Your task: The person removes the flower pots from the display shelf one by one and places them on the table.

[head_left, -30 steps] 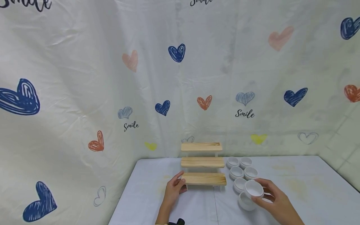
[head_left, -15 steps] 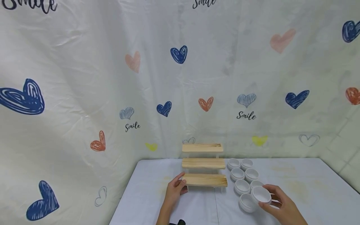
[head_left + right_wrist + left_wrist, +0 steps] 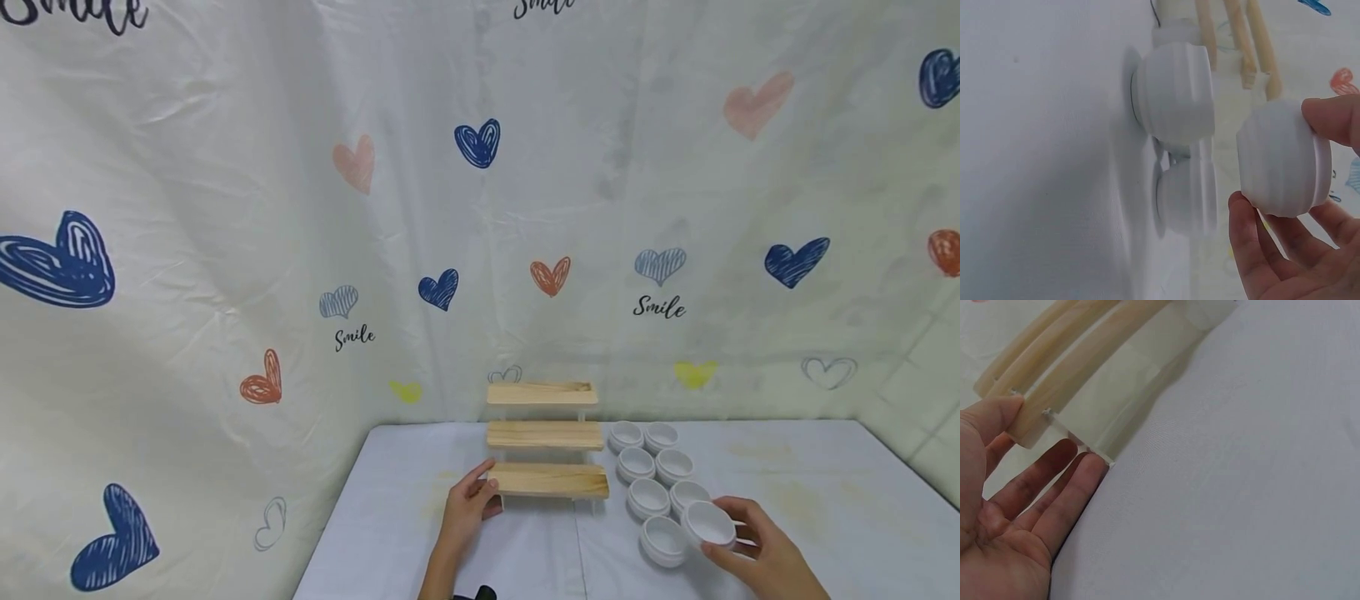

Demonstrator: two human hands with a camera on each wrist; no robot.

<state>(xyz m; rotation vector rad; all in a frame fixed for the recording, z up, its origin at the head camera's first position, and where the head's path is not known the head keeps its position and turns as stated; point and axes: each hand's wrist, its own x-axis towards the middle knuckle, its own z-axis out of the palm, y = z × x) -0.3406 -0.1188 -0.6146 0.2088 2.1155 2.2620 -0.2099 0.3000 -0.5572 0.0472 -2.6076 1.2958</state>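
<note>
My right hand (image 3: 767, 546) grips a small white bowl (image 3: 708, 523) by its right side, with the thumb at the near edge. In the right wrist view that bowl (image 3: 1282, 159) is off the cloth, apart from the bowls standing there. Several matching white bowls (image 3: 663, 539) stand upright in two columns to its left and behind it. My left hand (image 3: 465, 510) holds the left end of the lowest board of a three-step wooden stand (image 3: 551, 481). In the left wrist view the thumb lies on the board end (image 3: 1025, 428), and other fingers reach the clear leg (image 3: 1082, 440).
A white cloth (image 3: 817, 508) covers the table. Behind it hangs a pale curtain (image 3: 585, 208) printed with hearts and "Smile". The stand's two upper boards (image 3: 545, 435) rise toward the back, left of the bowls. A small dark object (image 3: 485, 592) shows at the bottom edge.
My right hand has carried its bowl to the right and nearer to me, from over the bowl columns to beside the nearest bowl. My left hand has stayed at the stand.
</note>
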